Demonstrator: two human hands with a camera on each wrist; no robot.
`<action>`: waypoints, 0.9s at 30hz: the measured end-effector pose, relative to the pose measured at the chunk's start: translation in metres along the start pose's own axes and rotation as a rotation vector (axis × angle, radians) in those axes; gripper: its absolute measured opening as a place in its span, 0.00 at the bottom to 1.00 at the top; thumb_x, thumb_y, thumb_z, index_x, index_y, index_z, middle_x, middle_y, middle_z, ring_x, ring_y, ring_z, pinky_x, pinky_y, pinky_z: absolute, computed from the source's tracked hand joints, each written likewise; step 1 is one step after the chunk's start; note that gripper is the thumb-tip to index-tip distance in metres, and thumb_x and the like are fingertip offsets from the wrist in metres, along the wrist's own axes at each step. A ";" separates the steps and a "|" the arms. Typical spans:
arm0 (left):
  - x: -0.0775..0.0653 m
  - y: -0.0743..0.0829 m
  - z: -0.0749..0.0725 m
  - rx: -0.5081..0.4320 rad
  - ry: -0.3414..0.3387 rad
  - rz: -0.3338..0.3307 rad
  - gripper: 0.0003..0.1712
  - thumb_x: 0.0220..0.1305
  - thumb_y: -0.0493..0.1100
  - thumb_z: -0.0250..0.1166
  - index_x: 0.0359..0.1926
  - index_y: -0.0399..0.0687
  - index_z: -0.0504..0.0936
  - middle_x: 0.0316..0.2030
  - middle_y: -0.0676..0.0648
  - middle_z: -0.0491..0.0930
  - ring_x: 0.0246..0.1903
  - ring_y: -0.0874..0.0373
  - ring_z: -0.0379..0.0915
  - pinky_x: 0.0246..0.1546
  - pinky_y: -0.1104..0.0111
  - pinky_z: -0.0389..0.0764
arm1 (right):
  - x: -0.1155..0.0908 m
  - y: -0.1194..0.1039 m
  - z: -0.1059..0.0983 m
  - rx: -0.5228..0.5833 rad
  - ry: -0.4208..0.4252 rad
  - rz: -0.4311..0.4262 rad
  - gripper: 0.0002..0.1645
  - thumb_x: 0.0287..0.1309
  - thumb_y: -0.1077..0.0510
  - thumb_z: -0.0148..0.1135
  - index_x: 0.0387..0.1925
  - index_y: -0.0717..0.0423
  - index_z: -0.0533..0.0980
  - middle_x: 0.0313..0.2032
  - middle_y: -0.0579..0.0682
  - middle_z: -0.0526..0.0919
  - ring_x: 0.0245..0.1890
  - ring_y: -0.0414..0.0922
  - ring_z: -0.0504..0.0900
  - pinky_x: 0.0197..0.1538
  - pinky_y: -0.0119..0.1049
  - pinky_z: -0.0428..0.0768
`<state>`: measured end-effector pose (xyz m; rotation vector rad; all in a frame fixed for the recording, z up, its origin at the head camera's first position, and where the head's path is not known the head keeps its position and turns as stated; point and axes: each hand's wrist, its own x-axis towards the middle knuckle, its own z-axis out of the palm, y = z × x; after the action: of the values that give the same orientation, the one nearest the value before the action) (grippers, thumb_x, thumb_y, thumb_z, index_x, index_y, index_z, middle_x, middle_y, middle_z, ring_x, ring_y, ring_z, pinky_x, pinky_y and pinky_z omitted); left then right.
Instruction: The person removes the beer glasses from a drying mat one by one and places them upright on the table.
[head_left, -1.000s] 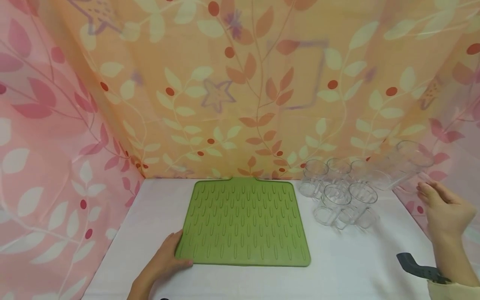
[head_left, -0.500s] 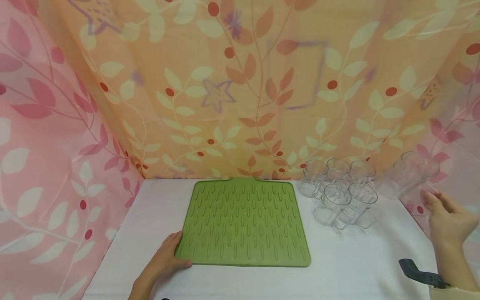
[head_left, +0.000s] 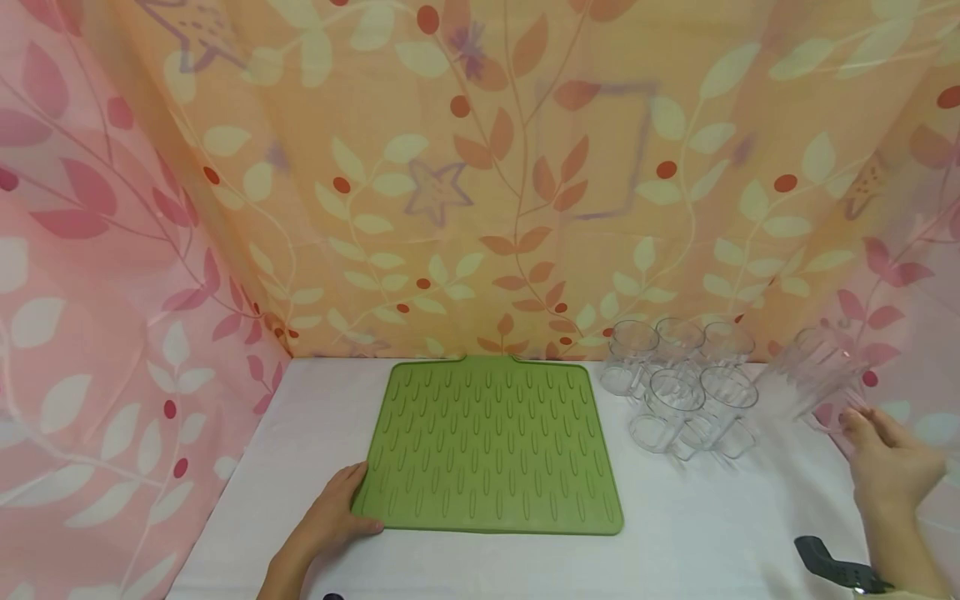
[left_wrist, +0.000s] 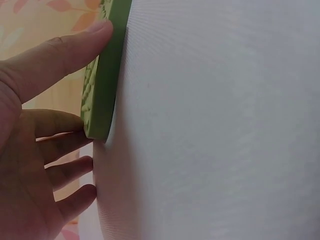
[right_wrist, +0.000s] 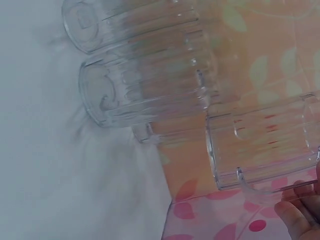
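My right hand [head_left: 896, 467] pinches the handle of a clear glass mug [head_left: 821, 371] at the back right. The mug leans and looks blurred against the pink cloth in the head view. In the right wrist view this mug [right_wrist: 267, 145] hangs to the side of other glasses, its handle between thumb and fingers. My left hand [head_left: 326, 512] lies at the near left corner of a green ridged mat [head_left: 491, 450]. Seen from the left wrist, the thumb [left_wrist: 75, 50] touches the front edge of the mat while the fairly straight fingers reach along its left side.
Several clear glass mugs [head_left: 675, 392] stand in two rows right of the mat, near the back wall. Patterned orange cloth [head_left: 480, 208] hangs behind the white table [head_left: 712, 533], with pink cloth [head_left: 112, 375] at both sides.
My right hand has come down with the glass mug, bringing it lower beside the standing mugs at the right. My left hand and the green mat have stayed in place.
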<state>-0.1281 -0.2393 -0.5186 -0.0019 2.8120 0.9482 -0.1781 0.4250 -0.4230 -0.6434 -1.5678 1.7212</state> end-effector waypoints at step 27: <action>0.000 0.000 -0.001 -0.006 -0.010 -0.026 0.63 0.35 0.48 0.82 0.71 0.31 0.59 0.69 0.31 0.60 0.69 0.31 0.53 0.68 0.38 0.60 | -0.020 0.068 -0.015 -0.230 -0.042 0.009 0.22 0.56 0.66 0.66 0.26 0.29 0.79 0.18 0.19 0.79 0.17 0.19 0.78 0.25 0.09 0.74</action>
<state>-0.1284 -0.2397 -0.5183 -0.0337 2.7926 0.9483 -0.1661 0.4185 -0.4936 -0.7318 -1.8118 1.5824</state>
